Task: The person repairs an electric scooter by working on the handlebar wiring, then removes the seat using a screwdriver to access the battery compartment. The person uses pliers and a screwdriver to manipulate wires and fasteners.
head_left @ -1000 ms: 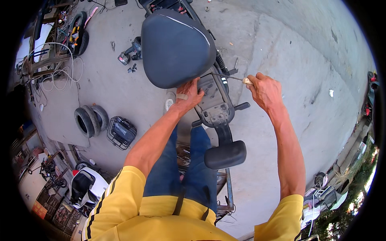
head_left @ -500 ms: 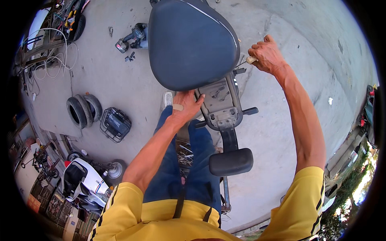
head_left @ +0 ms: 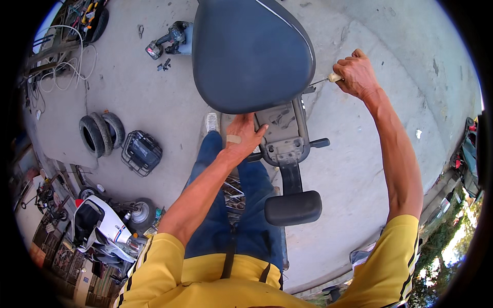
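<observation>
Right fingers (head_left: pixel 342 67) clasp a tool (head_left: pixel 334 77); left fingers (head_left: pixel 249 119), grip hidden, reach under the seat (head_left: pixel 251 56); the black basket's (head_left: pixel 142 152) interior is unclear.

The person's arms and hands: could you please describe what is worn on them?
Short yellow fabric sleeves with black stripes leave both forearms bare. The left hand is gloveless, with a beige rectangular adhesive strip near the wrist; the right hand is gloveless too.

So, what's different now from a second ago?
The right hand has moved forward and outward, still gripping the pale-handled, thin-shafted tool. The dark grey, rounded, padded seat appears larger, hiding more of the dark metal frame's right side. The left hand stays at the seat's rear edge; nothing was let go.
</observation>
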A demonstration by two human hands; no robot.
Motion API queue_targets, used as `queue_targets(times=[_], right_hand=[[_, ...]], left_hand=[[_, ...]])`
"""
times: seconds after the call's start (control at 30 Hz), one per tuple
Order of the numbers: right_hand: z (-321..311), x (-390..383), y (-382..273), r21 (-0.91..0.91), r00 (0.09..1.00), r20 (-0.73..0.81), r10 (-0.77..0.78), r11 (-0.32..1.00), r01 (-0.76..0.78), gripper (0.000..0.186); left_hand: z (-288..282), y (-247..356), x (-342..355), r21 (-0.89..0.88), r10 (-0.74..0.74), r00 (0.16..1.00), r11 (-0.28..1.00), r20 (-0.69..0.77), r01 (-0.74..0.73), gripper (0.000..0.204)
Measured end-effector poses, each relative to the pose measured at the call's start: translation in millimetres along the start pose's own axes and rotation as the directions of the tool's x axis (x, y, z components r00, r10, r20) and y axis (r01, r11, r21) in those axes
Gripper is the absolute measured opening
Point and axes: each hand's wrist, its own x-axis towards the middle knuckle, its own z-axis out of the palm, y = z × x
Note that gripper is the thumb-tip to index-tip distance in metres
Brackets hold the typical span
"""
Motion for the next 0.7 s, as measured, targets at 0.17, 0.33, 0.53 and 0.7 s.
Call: queue_targets(times=[0.17, 0.33, 0.53, 0.7], right_hand=[[45.1, 5.4, 16.5, 0.127, 1.0, -0.001, 0.018, 0.992, -0.018, 0.024], [83.9, 11.9, 11.4, 0.148, 0.994, 0.108, 0.01, 0.989, -0.026, 0.026], [82.4, 8.9, -6.7, 0.252, 0.992, -0.106, -0.072, 0.963, 0.097, 0.023], [55.2, -31.4, -18.2, 0.22, 0.972, -0.104, 0.21, 0.958, -0.183, 0.018]], left_hand=[[7.6, -1.0, 6.0, -0.042, -0.008, 1.0, 0.999, -0.021, 0.007, 0.058], [-0.3, 9.2, 6.6, -0.154, -0.086, 0.996, 0.985, -0.015, 0.082, 0.059], [-7.2, 9.4, 0.8, -0.045, -0.044, 0.992, 0.998, -0.116, 0.04, 0.052], [-17.8, 0.1, 6.0, -0.323, -0.151, 0.989, 0.935, 0.005, 0.144, 0.028]])
